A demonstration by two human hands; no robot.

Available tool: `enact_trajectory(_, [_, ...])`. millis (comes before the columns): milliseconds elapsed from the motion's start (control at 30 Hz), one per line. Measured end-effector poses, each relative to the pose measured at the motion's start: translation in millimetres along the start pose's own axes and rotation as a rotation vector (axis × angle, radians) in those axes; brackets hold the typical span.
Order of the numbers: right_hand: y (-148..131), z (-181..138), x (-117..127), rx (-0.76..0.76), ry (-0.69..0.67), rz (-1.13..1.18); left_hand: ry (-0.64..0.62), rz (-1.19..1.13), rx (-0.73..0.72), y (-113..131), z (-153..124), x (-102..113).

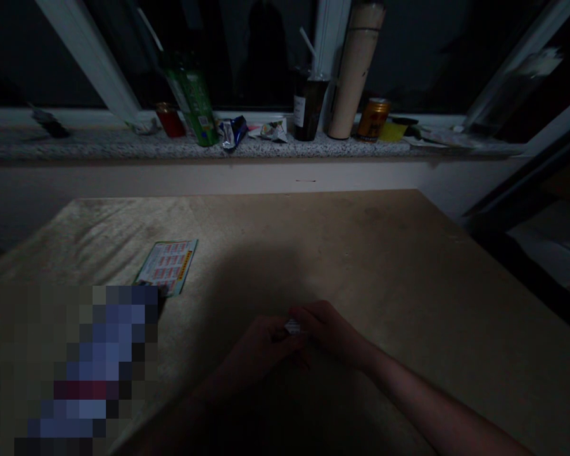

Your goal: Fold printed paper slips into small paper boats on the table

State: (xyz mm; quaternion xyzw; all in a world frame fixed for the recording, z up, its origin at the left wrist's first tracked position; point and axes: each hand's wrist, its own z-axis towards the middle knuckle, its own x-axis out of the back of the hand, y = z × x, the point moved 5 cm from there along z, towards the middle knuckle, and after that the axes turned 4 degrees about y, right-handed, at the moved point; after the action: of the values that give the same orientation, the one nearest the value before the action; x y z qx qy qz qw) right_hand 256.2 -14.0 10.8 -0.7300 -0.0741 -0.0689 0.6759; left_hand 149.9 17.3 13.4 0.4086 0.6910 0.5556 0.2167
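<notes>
A small white object [292, 327], too dim to identify, sits pinched between both hands low over the brown table [408, 266], near its front edge. The left hand [261, 345] and right hand [325, 329] meet fingertip to fingertip, each grasping it. A printed card [168, 266] lies well apart to the left. A green bottle [192, 101], a dark cup [308, 104] and a gold can [373, 118] stand on the windowsill [99, 144].

No text I can read.
Small white piece [292, 327], printed card [167, 266] and green bottle [194, 104] label: all too dim.
</notes>
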Motion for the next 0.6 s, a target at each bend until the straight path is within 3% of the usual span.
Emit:
enact_trajectory(167, [6.5,1.6,-6.2,-0.054,-0.055,0.227,0.05,-0.018,0.009,-0.3,-0.6,1.1])
enact_trajectory(267, [12.8,5.2,-3.2,-0.071,-0.021,0.226,0.025,-0.043,0.008,-6.8,-0.6,-3.2])
enact_trajectory(433, [7.3,9.4,8.0,0.042,0.096,-0.075,0.039,-0.079,0.08,-17.0,1.0,-7.4])
enact_trajectory(600, [-11.2,5.8,8.9,0.338,0.186,-0.531,0.078,-0.109,0.109,-14.7,-0.5,-9.3])
